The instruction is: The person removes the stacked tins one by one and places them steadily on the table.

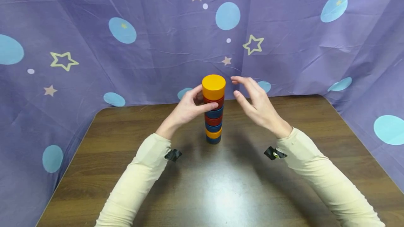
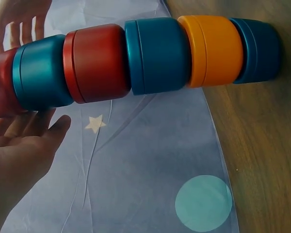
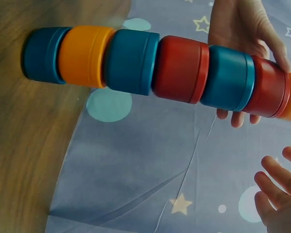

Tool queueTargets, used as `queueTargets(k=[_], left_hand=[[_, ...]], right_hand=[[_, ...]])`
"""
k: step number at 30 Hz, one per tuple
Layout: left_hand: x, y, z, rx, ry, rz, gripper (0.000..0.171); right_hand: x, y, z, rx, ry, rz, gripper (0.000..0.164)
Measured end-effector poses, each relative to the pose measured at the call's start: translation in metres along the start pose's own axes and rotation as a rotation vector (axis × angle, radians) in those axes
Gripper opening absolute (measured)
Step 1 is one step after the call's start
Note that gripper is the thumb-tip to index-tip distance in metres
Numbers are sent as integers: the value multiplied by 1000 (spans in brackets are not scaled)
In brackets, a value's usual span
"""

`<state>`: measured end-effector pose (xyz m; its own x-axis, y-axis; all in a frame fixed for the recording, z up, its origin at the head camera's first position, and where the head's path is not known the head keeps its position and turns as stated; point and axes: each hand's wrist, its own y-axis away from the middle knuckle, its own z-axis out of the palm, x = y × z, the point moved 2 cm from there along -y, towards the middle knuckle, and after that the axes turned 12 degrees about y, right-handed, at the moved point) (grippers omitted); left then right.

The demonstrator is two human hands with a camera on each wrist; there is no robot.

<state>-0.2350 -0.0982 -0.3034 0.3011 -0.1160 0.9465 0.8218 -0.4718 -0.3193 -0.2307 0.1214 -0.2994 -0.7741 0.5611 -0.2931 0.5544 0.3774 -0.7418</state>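
A tall tower of round cup-shaped pieces (image 1: 213, 121) in blue, red and orange stands upright on the table. On top sits an orange piece (image 1: 213, 87) with a flat upper face. My left hand (image 1: 189, 107) holds the tower near its top, thumb across the upper red piece (image 3: 267, 90) and fingers behind. To the tower's right, apart from it, my right hand (image 1: 259, 102) is raised with its fingers spread and nothing in them. The lowest blue piece (image 2: 259, 51) rests on the wood. The left wrist view cuts off the tower's top.
The brown wooden table (image 1: 126, 171) reaches back to a purple curtain (image 1: 157, 45) with stars and dots, close behind the tower. Dark wrist devices (image 1: 275, 153) sit at both cream sleeves (image 1: 135, 178).
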Motion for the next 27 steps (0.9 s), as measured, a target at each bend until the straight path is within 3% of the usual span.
queueTargets(k=[17, 27], left_hand=[[0, 0, 0, 11, -21, -13, 46], [-2, 0, 0, 17, -20, -12, 47]], right_hand=[[-16, -31, -1, -103, -70, -71, 44], [-17, -39, -4, -172, -181, -101, 39]])
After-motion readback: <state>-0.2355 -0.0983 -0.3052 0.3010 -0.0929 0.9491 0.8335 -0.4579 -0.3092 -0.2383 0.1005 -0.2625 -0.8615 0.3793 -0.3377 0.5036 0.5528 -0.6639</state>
